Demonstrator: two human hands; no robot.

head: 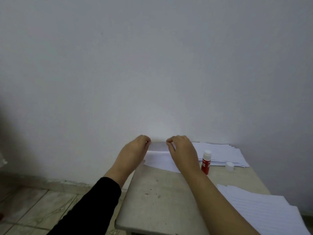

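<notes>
We note dim, even, soft-focus lighting; the wall (152, 65) brightens centrally, and corners darken with wide-angle distortion.

matte white paper sheet (159, 160), glossy red plastic glue stick (205, 164) just right of the right hand (183, 151), scuffed, stained matte tabletop (160, 197).

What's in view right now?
white paper sheet: one, white, table's far end
red plastic glue stick: one, red, upright right of sheet
small white round cap: one, white, right of glue stick
far stack of white paper: one, white, far right corner
near stack of white paper: one, white, near right edge
worn beige table: one, beige, centre
plain wall: one, grey-white, behind table
tiled floor: one, beige, lower left
black sleeve: one, black, left forearm
left hand: one, pinching sheet
right hand: one, pinching sheet
</notes>
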